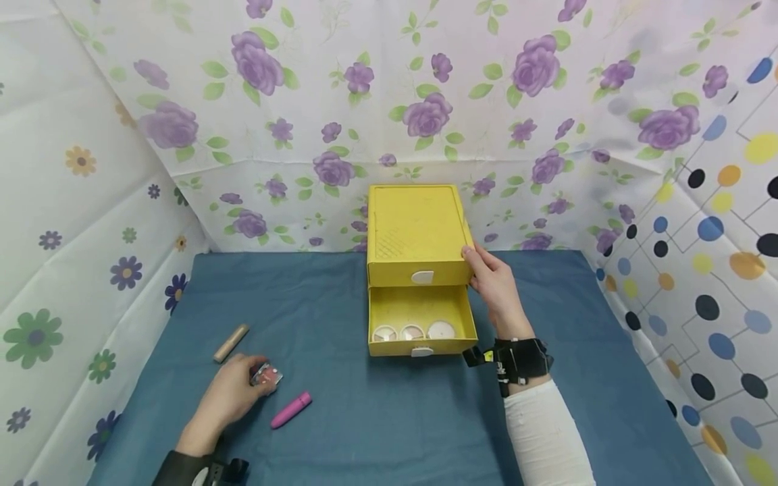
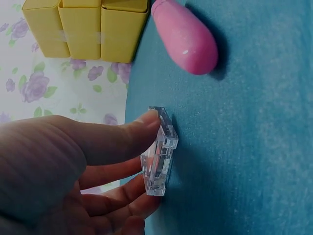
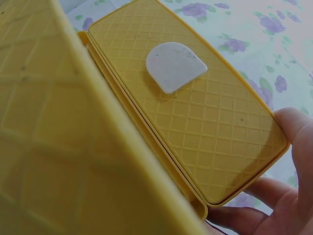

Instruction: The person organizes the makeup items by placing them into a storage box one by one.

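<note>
My left hand (image 1: 234,388) pinches a small clear plastic case (image 1: 267,375) with something pink in it. In the left wrist view the thumb lies on one face of the case (image 2: 160,152), close to the cloth; whether it touches is hard to tell. My right hand (image 1: 495,280) holds the front right corner of a yellow drawer box (image 1: 419,223), thumb on top and fingers at the side. Its closed top drawer has a white handle (image 3: 176,67). Below, a drawer (image 1: 419,307) is pulled out, with three round white things (image 1: 440,330) inside.
A pink tube-shaped object (image 1: 291,410) lies right of my left hand. A tan stick-like piece (image 1: 231,343) lies beyond that hand. Blue cloth (image 1: 340,432) covers the table. Flowered sheeting (image 1: 340,101) stands behind, with patterned sheets at both sides.
</note>
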The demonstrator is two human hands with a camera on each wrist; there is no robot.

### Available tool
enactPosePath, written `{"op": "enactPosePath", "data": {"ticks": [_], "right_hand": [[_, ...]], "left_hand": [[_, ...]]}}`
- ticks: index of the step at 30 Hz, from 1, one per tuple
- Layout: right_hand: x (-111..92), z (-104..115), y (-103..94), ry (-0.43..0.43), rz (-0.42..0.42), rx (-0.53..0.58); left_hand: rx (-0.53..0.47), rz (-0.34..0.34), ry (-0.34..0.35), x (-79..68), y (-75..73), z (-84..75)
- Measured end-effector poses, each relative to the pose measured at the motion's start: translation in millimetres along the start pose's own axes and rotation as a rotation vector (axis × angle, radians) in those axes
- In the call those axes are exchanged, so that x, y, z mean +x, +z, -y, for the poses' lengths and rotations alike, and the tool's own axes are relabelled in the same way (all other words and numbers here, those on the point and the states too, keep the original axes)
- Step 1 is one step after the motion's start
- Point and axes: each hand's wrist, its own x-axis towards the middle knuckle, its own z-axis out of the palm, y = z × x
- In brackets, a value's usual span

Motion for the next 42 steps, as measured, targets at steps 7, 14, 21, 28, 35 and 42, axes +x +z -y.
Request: {"op": "enactPosePath", "data": {"ticks": [7, 14, 21, 28, 35, 42], "right_hand": [[1, -2, -1.6, 0.010, -0.008, -0.001], [0, -2, -1.5, 0.020, -0.006, -0.004], [0, -2, -0.9, 0.023, -0.001, 0.000], [0, 0, 0.6, 0.016, 0.010, 0.008], [0, 0, -0.7, -0.009, -0.005, 0.010], [0, 0, -0.9, -0.013, 0.001, 0.012]], "left_hand": [[-0.032, 0.006, -0.027, 0.6, -0.6, -5.4], [-0.122, 0.014, -0.049, -0.9, 4.0, 0.9], [-0.230, 0.037, -0.086, -1.7, 6.5, 11.5], [-0.444, 0.102, -0.153, -3.4, -2.7, 7.7], [-0.598, 0.134, -0.160, 3.8, -4.7, -5.2], [-0.685, 0.142, -0.134, 9.4, -6.7, -15.7]]}}
